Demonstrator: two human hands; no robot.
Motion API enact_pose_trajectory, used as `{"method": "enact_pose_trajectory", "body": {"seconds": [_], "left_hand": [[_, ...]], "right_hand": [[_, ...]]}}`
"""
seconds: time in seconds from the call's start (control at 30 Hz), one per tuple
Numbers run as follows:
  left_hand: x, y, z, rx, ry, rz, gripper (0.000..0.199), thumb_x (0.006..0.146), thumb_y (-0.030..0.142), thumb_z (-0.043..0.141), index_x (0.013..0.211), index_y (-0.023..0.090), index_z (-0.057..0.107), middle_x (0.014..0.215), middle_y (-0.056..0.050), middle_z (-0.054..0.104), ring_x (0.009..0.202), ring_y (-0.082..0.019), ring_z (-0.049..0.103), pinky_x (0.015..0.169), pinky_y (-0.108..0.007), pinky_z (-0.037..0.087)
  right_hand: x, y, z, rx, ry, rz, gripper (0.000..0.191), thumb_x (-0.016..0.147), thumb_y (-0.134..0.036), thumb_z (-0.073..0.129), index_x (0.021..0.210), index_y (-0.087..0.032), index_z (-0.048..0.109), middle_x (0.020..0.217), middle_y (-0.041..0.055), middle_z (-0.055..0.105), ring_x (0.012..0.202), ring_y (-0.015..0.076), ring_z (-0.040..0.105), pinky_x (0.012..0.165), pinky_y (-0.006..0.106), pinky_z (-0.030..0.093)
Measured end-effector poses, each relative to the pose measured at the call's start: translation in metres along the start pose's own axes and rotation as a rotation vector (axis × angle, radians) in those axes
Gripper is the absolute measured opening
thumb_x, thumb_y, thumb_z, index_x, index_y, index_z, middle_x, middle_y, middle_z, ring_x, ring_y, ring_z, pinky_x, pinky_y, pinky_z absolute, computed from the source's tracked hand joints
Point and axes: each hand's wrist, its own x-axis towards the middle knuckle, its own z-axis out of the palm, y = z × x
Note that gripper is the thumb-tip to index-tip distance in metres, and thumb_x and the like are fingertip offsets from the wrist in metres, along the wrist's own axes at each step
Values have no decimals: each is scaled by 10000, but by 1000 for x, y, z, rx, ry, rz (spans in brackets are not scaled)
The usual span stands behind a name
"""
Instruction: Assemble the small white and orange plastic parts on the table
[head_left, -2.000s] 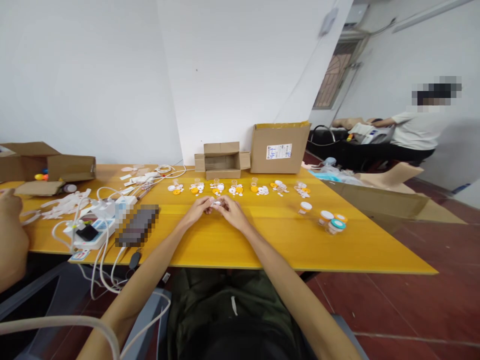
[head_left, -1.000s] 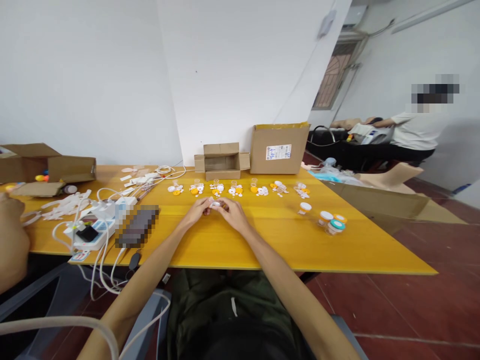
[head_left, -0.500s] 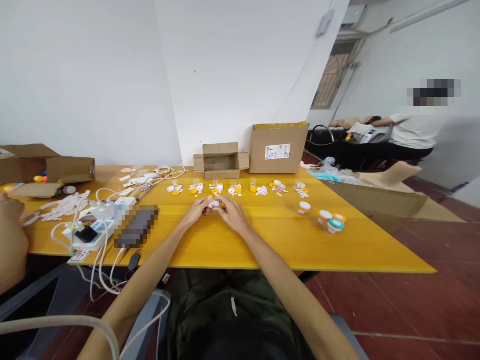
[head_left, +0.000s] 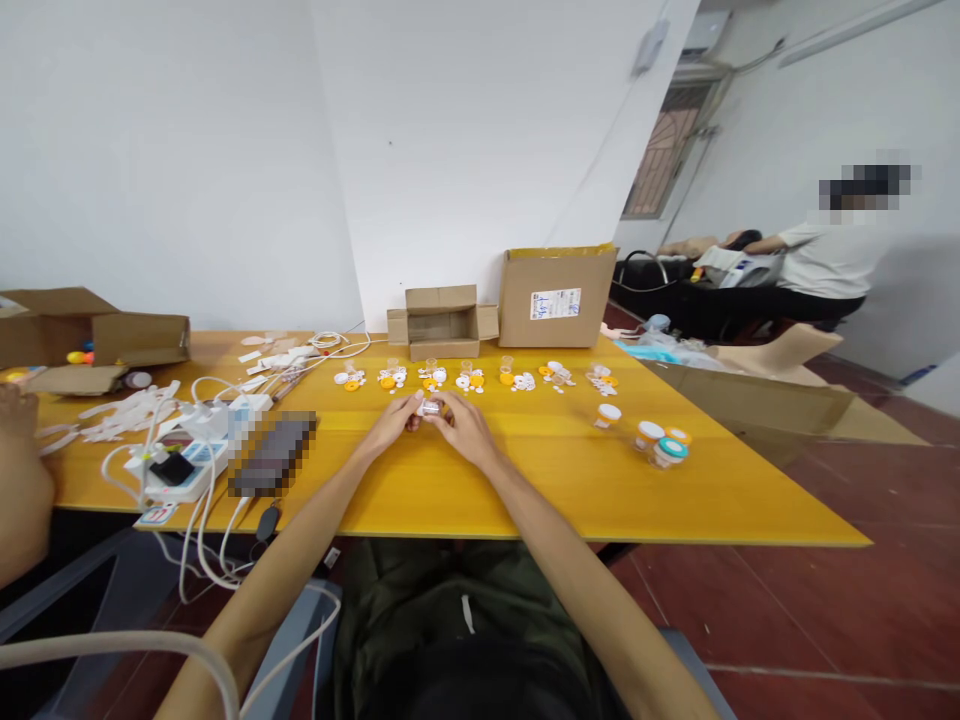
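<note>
Between my two hands, over the middle of the table, is a small clear plastic container (head_left: pixel 431 408) with something white in it. The fingers of my left hand (head_left: pixel 395 422) close on its left side. My right hand (head_left: pixel 463 425) grips it from the right with thumb and fingers. Beyond my hands runs a row of small clear cups (head_left: pixel 466 367), each by a little pile of white and yellow round parts (head_left: pixel 519 381). To the right stand a white-lidded jar (head_left: pixel 607 415) and a teal-lidded jar (head_left: pixel 671 450) among other lidded jars.
An open cardboard box (head_left: pixel 444 335) and a larger carton (head_left: pixel 555 300) stand at the back. Left lie a power strip (head_left: pixel 199 462) with white cables, a dark phone-like slab (head_left: pixel 274 455) and white strips (head_left: pixel 131 415). Another person's hand (head_left: pixel 19 410) is at far left; someone sits far right.
The container seems slightly turned between my fingers; both my hands stay in place. The other person's hand at far left has shifted a little.
</note>
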Motion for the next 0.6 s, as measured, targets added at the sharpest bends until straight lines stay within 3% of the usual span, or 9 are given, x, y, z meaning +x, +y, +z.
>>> {"method": "enact_pose_trajectory", "body": {"seconds": [0.33, 0.6], "left_hand": [[0, -1, -1, -1, -16, 10, 538, 805, 700, 607, 653, 190, 526, 561, 41, 467, 543, -114, 428, 542, -255, 368], [-2, 1, 0, -36, -42, 49, 578, 753, 739, 645, 634, 187, 522, 561, 44, 468, 533, -104, 423, 546, -250, 385]], "right_hand": [[0, -5, 0, -19, -27, 91, 199, 916, -399, 613, 985, -246, 721, 829, 28, 733, 688, 180, 634, 669, 282, 499], [1, -4, -2, -59, -53, 111, 315, 952, -488, 551, 861, -238, 720, 703, 7, 695, 624, 166, 599, 600, 251, 414]]}}
